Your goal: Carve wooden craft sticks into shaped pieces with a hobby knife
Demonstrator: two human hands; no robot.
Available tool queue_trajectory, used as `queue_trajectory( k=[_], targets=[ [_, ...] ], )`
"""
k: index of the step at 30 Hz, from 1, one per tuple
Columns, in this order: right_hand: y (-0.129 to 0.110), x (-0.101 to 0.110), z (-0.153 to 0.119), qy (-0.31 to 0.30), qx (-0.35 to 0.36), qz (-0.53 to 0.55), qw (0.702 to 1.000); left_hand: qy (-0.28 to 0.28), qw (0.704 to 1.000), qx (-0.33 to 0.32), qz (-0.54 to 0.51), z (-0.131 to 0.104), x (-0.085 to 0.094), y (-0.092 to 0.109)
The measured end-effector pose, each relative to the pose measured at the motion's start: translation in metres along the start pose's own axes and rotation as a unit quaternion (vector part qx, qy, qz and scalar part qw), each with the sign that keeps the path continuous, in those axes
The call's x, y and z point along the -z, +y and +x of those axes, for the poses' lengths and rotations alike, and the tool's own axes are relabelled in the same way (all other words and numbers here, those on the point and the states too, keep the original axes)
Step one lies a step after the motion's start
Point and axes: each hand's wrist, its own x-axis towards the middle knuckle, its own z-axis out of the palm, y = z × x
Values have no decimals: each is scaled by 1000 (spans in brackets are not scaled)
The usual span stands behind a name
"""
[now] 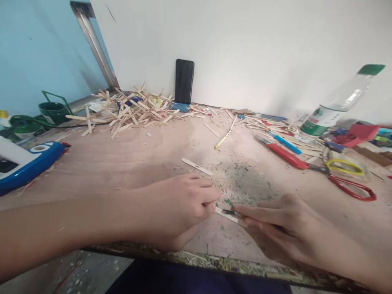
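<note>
A popsicle stick (pixel 228 216) lies flat on the wooden table near its front edge. My left hand (pixel 191 204) presses the stick's left end down with closed fingers. In my right hand (pixel 281 220) a craft knife (pixel 228 212) is gripped, its small dark tip on the stick; its handle is hidden by the fingers. Just beyond my left hand lies another popsicle stick (pixel 197 166) with a small dark slot at its middle. Green shavings (pixel 241 183) are scattered on the tabletop around both hands.
A heap of popsicle sticks (pixel 137 108) lies at the back left, beside a leaning phone (pixel 184 81). On the right are a red utility knife (pixel 286 156), a blue pen (pixel 284 143), scissors (pixel 349 179) and a plastic bottle (pixel 333 108). A blue-and-white device (pixel 33 163) stands left.
</note>
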Motion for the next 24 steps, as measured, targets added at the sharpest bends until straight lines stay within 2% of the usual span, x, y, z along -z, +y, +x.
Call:
queue_trajectory(
  k=[3, 7, 13, 15, 19, 21, 24],
  targets=[
    [-1, 3, 1, -13, -17, 14, 1000, -10, 1000, 6, 5, 0, 0, 0],
    [4, 7, 0, -29, 2, -11, 1000, -31, 999, 17, 8, 1, 0, 1],
    [6, 1, -1, -1, 6, 6, 1000, -20, 1000, 7, 10, 2, 1, 1],
    [7, -1, -1, 16, 44, -56, 997, -12, 1000, 2, 12, 1, 0, 1],
    [10, -2, -4, 49, 120, -189, 973, 9, 1000, -8, 9, -1, -1, 1],
    [11, -1, -5, 44, 112, -173, 978, 18, 1000, -14, 10, -2, -2, 1],
    [11, -1, -6, 14, 61, -111, 992, 24, 1000, -14, 12, -2, -2, 1]
  ],
)
